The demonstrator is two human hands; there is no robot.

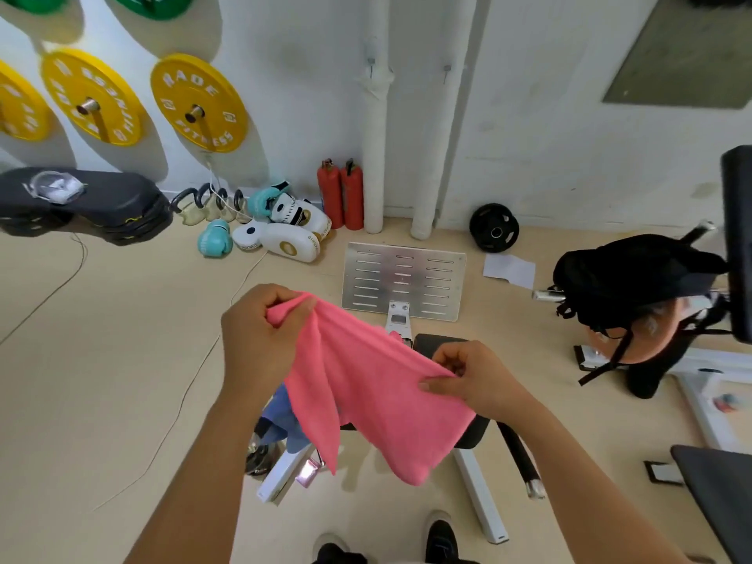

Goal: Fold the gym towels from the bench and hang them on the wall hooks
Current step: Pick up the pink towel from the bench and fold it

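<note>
Above the bench point(472, 435); left hand point(260, 343), right hand point(468, 378) each grip-pinch the draped pink towel point(366, 384).

The towel point(366, 384) hangs between the left grip point(260, 339) and the right grip point(472, 380), above the table point(435, 346). Another cloth point(280, 417) lies on the table below the left grip. Beyond the table stands a slotted footplate point(403, 280). Behind that, against the wall, stand two fire extinguishers point(342, 195), with boxing gloves point(280, 225) and kettlebells point(207, 203) to their left. Weight plates point(199, 103) hang on the wall above. A backpack point(635, 278) sits to the right.
</note>
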